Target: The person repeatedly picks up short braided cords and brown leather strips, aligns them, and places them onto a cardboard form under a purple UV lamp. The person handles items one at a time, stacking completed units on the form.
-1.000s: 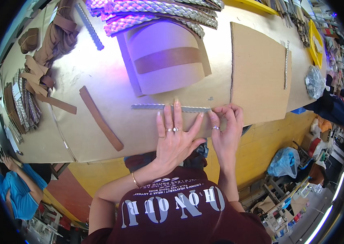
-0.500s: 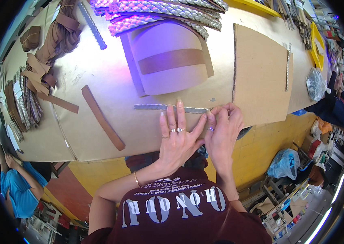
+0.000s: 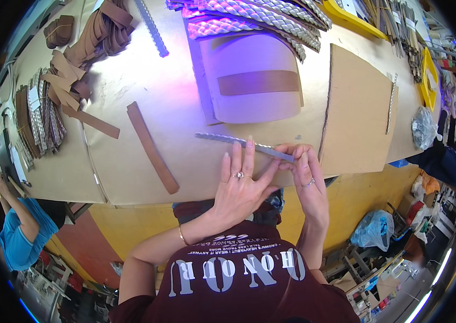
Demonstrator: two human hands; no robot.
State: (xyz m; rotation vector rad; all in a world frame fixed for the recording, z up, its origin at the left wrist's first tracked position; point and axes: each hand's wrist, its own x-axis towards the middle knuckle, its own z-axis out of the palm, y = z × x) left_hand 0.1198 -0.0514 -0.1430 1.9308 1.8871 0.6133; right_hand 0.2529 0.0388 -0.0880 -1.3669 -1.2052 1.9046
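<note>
one braided strip [image 3: 222,139] | left hand [image 3: 241,185] flat on it, grip released | right hand [image 3: 306,175] pinching its end

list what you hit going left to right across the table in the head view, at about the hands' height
brown leather strap → left hand → right hand on the thin braided silver strip → cardboard sheet → crumpled clear bag

A long workbench covered in tan cardboard sheets [image 3: 131,140] spreads beyond the fingers [image 3: 247,151], its yellow-painted front edge [image 3: 147,215] running below them. Under that edge lies a reddish-brown floor [image 3: 80,237]. Right of the fingers, low down, stand cluttered metal shelf racks [image 3: 368,274] beside a bright white light strip [image 3: 443,274]. Violet light tints the bench far above the fingers.
</note>
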